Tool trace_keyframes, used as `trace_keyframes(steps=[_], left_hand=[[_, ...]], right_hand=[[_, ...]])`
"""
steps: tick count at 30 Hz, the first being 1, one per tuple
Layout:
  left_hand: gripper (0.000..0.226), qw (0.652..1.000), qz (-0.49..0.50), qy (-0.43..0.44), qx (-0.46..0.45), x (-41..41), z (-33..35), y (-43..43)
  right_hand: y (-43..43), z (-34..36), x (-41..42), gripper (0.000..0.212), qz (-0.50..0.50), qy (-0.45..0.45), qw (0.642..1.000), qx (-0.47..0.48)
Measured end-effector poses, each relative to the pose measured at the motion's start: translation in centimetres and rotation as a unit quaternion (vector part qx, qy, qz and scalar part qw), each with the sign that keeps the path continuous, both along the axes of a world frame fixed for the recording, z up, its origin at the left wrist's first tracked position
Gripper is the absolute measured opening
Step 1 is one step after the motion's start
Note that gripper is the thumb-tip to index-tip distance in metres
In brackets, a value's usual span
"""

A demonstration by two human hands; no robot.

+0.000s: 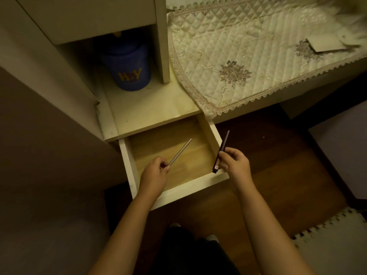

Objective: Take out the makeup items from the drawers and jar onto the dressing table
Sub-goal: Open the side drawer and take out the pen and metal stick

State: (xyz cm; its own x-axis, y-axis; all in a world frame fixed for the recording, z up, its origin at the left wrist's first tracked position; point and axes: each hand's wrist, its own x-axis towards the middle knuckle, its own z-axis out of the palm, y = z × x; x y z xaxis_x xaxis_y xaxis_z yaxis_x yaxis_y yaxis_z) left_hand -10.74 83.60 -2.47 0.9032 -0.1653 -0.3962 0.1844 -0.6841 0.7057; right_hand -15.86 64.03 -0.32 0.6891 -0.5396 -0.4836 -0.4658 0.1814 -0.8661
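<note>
A white drawer (127, 155) with a bare wooden floor stands pulled out below the shelf. Above it my left hand (154, 175) pinches the near end of a thin silver makeup pencil (181, 150) that slants up to the right. My right hand (236, 163) grips a dark makeup pen (222, 149) over the drawer's right wall, almost upright, with a pale label near its lower end. A blue jar (130, 70) with yellow letters stands in the open compartment behind the shelf. The dressing table (258, 107) stretches to the upper right under a quilted lace-edged cloth (228, 42).
A beige card or envelope (325, 44) lies on the cloth at the far right. A closed cabinet front (83, 18) hangs above the jar. Dark wooden floor lies beneath, with a foam mat (337, 235) at the lower right and a purple stool (345, 143) at the right.
</note>
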Motion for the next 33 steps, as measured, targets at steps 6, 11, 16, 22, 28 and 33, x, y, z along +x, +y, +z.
trace_keyframes(steps=[6,11,16,22,28,33], left_hand=[[0.007,0.997,0.02,-0.004,-0.071,-0.8,3.9,-3.4],[0.005,0.997,0.006,-0.01,-0.072,1.0,5.3,-10.0],[0.015,0.997,0.013,-0.037,-0.073,4.4,5.9,-18.1],[0.005,0.997,0.036,-0.066,-0.014,10.2,5.8,-28.1],[0.011,0.99,0.099,-0.091,0.045,16.3,4.1,-34.1],[0.012,0.983,0.139,-0.105,0.058,21.1,2.6,-36.8]], right_hand=[[-5.6,2.2,-2.6,0.029,-0.026,0.003,0.998,-0.051],[-12.3,2.7,-1.8,0.03,-0.027,0.009,0.996,-0.088],[-20.6,2.4,3.0,0.027,0.012,0.009,0.995,-0.096],[-31.5,3.2,10.9,0.027,0.068,0.001,0.993,-0.093],[-37.5,2.5,18.0,0.026,0.149,0.027,0.98,-0.131],[-39.2,1.1,23.1,0.024,0.196,0.045,0.965,-0.171]])
